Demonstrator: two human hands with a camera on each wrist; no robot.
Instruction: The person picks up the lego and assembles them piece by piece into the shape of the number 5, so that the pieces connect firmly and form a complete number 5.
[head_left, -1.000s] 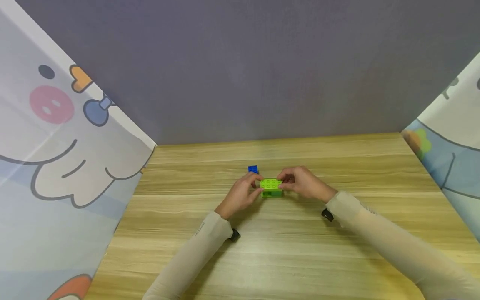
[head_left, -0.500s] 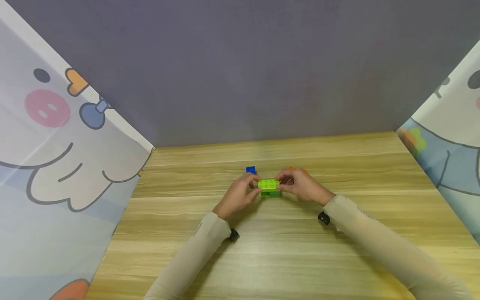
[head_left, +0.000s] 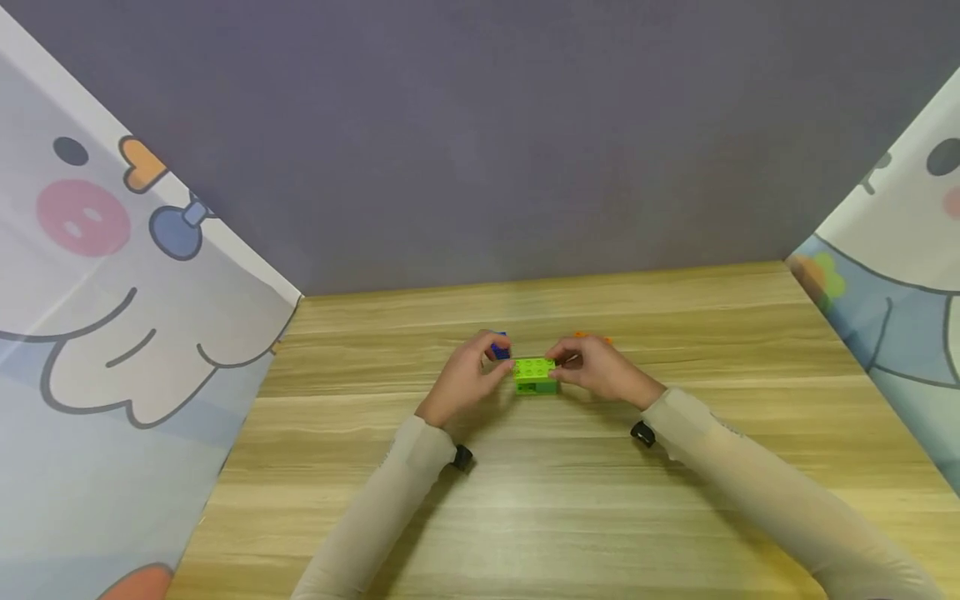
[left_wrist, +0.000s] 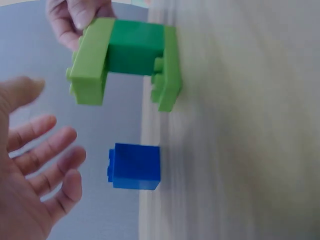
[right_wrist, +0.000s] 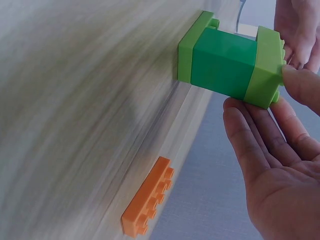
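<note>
In the middle of the table stands a stack of toy bricks: a light green brick (head_left: 534, 368) on top, a dark green brick (left_wrist: 134, 49) beneath it, and a thin light green brick (left_wrist: 172, 75) at the bottom. The dark green brick fills one end, so a gap shows at the other. My right hand (head_left: 606, 368) pinches the right end of the top brick between thumb and fingers. Left of the stack, my left hand (head_left: 459, 382) has its thumb and fingers spread and holds nothing. It is near a blue brick (left_wrist: 136, 166), apart from it in the left wrist view.
An orange brick (right_wrist: 147, 197) lies studs up on the table behind my right hand, partly hidden in the head view. A grey panel (head_left: 525, 150) borders the wooden table (head_left: 555, 517) at the back. Cartoon-printed panels (head_left: 97, 300) stand at the sides.
My left hand has let go of the brick stack and moved left and back toward the blue brick. My right hand stays on the stack. The head view has shifted slightly, uncovering some orange brick.
</note>
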